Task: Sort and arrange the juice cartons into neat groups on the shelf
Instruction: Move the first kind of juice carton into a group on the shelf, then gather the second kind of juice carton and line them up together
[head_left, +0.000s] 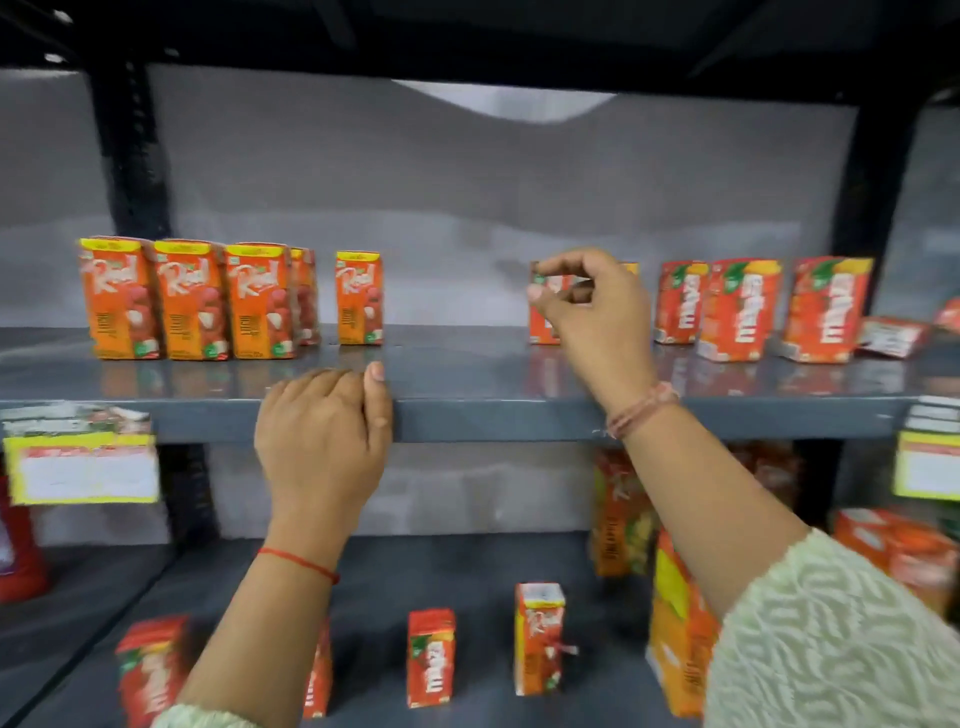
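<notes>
On the grey upper shelf (467, 374) a row of orange litchi cartons (189, 299) stands at the left, with one orange carton (359, 297) apart to their right. Several red cartons (737, 309) stand at the right. My right hand (587, 306) pinches the top of a red carton (543, 325) standing mid-shelf; most of that carton is hidden behind the hand. My left hand (324, 431) rests on the shelf's front edge, fingers curled over it, holding no carton.
On the lower shelf (374, 587) stand loose cartons: a red one (431, 657), an orange one (539, 638), larger cartons (675, 623) at the right and a red one (150, 670) at the left. Price tags (83, 467) hang from the shelf edge. A carton (891, 336) lies flat far right.
</notes>
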